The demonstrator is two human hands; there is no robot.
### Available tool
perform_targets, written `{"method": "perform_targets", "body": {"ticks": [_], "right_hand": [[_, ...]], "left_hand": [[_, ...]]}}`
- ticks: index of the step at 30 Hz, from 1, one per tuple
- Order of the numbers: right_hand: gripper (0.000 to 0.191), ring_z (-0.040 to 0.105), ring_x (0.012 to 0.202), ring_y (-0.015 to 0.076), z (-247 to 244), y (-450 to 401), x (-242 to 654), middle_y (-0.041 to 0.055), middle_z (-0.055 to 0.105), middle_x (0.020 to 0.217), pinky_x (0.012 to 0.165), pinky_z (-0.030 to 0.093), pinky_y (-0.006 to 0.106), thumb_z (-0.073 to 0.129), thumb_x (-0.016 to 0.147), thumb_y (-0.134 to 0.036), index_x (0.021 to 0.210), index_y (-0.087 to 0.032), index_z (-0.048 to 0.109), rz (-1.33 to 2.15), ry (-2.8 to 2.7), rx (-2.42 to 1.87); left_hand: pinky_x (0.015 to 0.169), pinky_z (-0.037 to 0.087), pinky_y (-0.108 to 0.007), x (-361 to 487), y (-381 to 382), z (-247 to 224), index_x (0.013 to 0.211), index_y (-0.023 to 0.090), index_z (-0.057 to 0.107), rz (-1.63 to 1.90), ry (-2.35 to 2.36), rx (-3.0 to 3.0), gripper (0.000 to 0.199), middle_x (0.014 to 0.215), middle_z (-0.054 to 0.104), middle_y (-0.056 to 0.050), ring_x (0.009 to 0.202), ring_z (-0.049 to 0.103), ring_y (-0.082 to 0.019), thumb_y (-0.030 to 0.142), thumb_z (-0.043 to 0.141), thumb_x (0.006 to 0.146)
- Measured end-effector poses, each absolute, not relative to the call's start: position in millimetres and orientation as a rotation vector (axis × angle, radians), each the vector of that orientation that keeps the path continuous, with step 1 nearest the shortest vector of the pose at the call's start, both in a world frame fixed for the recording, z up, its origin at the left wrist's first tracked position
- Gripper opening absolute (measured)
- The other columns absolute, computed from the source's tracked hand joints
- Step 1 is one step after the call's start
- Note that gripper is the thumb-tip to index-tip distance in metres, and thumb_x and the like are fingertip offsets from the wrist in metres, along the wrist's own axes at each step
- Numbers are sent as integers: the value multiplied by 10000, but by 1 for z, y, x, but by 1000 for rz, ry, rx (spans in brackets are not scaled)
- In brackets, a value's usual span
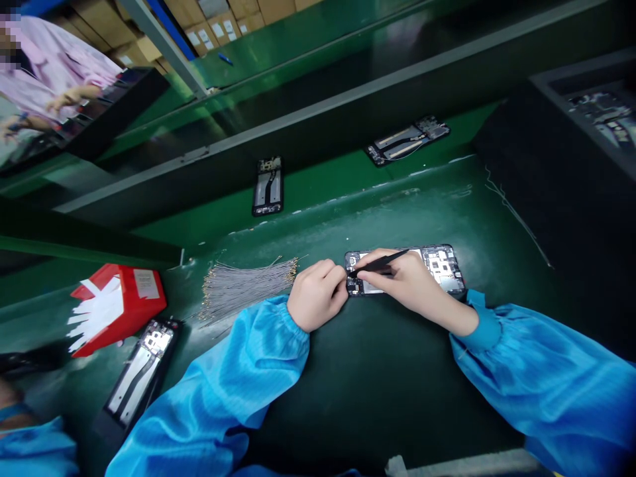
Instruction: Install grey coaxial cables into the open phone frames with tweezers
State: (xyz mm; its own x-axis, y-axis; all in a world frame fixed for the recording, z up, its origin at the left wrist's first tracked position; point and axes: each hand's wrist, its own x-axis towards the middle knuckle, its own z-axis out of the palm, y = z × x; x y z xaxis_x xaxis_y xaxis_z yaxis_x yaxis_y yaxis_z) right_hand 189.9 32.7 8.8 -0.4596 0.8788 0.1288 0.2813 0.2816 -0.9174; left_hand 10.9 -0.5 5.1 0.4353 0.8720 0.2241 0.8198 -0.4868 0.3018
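An opened phone body (441,266) lies lengthwise on the green table, its circuit parts facing up. Black tweezers (381,261) are held in my right hand (405,279), their tips pointing down at the phone's left end. My left hand (318,293) has its fingers curled together against that same left end; whatever they may pinch is hidden. Just left of my left hand lies a wide bundle of thin grey cables (248,286) with gold-coloured ends.
Phone bodies lie at the back (268,187), (408,140) and at the lower left (142,374). A red box (144,301) holds white strips. Black bins stand right (529,126) and upper left (124,109), where a person in pink works. A blue sleeve (37,450) shows lower left.
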Motion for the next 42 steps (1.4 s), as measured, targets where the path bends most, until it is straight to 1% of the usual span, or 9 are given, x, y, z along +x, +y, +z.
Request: {"method": "perform_targets", "body": {"ticks": [9, 16, 24, 29, 33, 35, 37, 39, 42], "right_hand": [[88, 637, 806, 156, 9, 35, 189, 19, 683, 855, 701, 518, 260, 590, 741, -192, 799, -175, 654, 1130, -1934, -1036], [118, 619, 826, 148, 6, 28, 189, 39, 670, 866, 761, 499, 277, 550, 774, -165, 871, -171, 617, 921, -2067, -898], [112, 598, 779, 160, 3, 23, 188, 69, 638, 838, 700, 496, 291, 468, 827, -166, 851, -154, 577, 667, -2254, -745], [108, 596, 768, 162, 3, 24, 182, 71, 635, 828, 687, 493, 297, 463, 825, -164, 848, -150, 568, 701, -2236, -746], [87, 590, 790, 146, 13, 28, 200, 44, 623, 846, 713, 482, 285, 490, 814, -173, 872, -182, 555, 731, -2069, -873], [60, 577, 778, 149, 18, 31, 224, 35, 602, 832, 712, 463, 294, 494, 805, -172, 833, -192, 544, 544, -1991, -1051], [50, 546, 710, 156, 19, 31, 252, 32, 558, 764, 638, 436, 300, 493, 797, -194, 756, -190, 519, 253, -1958, -1285], [128, 483, 583, 143, 16, 29, 275, 13, 497, 673, 514, 379, 291, 484, 800, -237, 679, -198, 475, 132, -1949, -1503], [168, 467, 550, 142, 9, 21, 290, 16, 497, 659, 486, 356, 301, 474, 817, -290, 671, -211, 449, 265, -1997, -1576]], "left_hand": [[570, 368, -212, 11, 0, 5, 679, 158, 518, 517, 1499, 2538, 166, 646, 462, -5, 614, 437, -112, 168, 408, 803], [574, 374, -215, 11, 0, 7, 684, 157, 519, 485, 1499, 2524, 161, 647, 462, -5, 619, 448, -114, 168, 406, 798], [568, 378, -213, 12, 0, 9, 674, 162, 494, 485, 1465, 2471, 140, 647, 460, 1, 612, 451, -112, 168, 418, 792], [579, 393, -214, 8, 3, 12, 713, 163, 509, 416, 1435, 2431, 126, 672, 482, -1, 629, 474, -114, 180, 423, 805], [636, 417, -227, -9, 12, 20, 817, 173, 535, 235, 1406, 2423, 146, 765, 521, -15, 704, 515, -125, 197, 395, 849], [667, 423, -233, -15, 14, 25, 890, 180, 537, 150, 1308, 2492, 157, 850, 530, -29, 759, 521, -132, 179, 383, 856], [665, 417, -233, -15, 12, 29, 921, 192, 538, 95, 1145, 2612, 175, 886, 526, -32, 770, 509, -133, 170, 376, 859], [654, 404, -240, -9, 8, 31, 878, 199, 549, 67, 996, 2749, 194, 860, 523, -28, 750, 490, -135, 165, 359, 864], [639, 381, -257, 5, 1, 32, 789, 192, 546, 56, 897, 2882, 203, 811, 514, -25, 719, 464, -139, 160, 359, 862]]}}
